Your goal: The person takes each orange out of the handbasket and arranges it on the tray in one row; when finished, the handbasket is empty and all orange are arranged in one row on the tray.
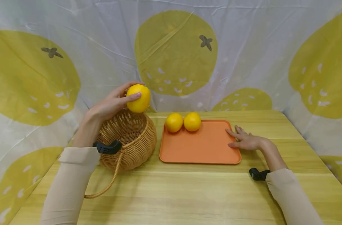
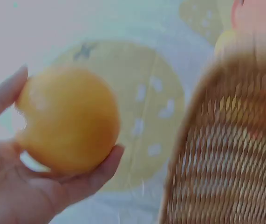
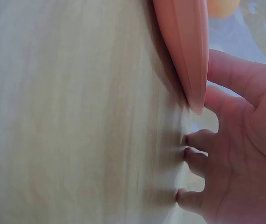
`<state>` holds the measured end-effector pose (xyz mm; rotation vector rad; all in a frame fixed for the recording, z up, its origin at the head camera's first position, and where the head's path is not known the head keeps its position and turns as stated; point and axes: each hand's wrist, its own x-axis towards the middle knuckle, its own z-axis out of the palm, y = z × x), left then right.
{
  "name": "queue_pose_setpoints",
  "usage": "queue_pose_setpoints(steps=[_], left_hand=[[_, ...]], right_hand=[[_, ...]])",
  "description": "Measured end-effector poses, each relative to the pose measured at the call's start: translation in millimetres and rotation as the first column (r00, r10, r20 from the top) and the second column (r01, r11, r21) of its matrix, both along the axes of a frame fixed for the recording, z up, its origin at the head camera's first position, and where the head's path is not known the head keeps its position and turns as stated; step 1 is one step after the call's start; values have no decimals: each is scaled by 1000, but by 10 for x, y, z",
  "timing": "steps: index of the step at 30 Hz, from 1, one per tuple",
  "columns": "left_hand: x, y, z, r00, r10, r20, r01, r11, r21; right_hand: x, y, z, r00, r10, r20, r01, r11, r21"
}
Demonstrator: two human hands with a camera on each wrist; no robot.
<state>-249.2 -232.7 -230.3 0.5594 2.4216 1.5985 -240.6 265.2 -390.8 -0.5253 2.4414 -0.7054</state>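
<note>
Between thumb and fingers, my left hand (image 1: 110,103) grips a round yellow-orange fruit, an orange (image 1: 138,99), over the far rim of the wicker basket (image 1: 142,147). In the left wrist view the orange (image 2: 70,121) sits between the thumb and fingertips, beside the basket's woven wall (image 2: 226,154). My right hand (image 1: 248,141) is spread at the right edge of the orange-coloured tray (image 1: 199,145). Its thumb and index finger touch the tray rim (image 3: 188,56), while the other fingertips rest on the table. Two more oranges, a left one (image 1: 174,122) and a right one (image 1: 192,121), lie at the tray's back left corner.
The basket's handle (image 1: 116,175) hangs down at its front left, near my left forearm. Wooden table (image 1: 193,193) runs under everything. A fruit-printed cloth (image 1: 176,53) hangs behind and at both sides.
</note>
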Motion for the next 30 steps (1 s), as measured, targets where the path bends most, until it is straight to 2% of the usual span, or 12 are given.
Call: queue_pose_setpoints(steps=[4,6,10,14,18,23,30], left_hand=[[39,276,60,991,95,-94,-101,993,-67],[35,423,64,984,119,-136,-131,988,-84],[3,739,46,985,102,-142,-114,990,-83],[-35,1060,-25,991,79,-105,-88,992,-85],[-69,1361,-157,997,75,-32,-77,995,-57],[-89,1772,-379,998,64,-9,-64,996,-57],[-133,2356,-805,1000,27,7,-27,999,-37]], right_hand=[[-2,3,9,1000,0,-4,0,1000,4],[-7,9,11,1000,3,-6,-3,1000,10],[-12,20,16,1000,2,-5,-2,1000,9],[-14,26,17,1000,-1,-1,1,1000,-1],[-20,5,14,1000,4,-1,-4,1000,-3],[-20,-14,3,1000,10,-2,-10,1000,4],[-10,2,0,1000,2,17,-2,1000,15]])
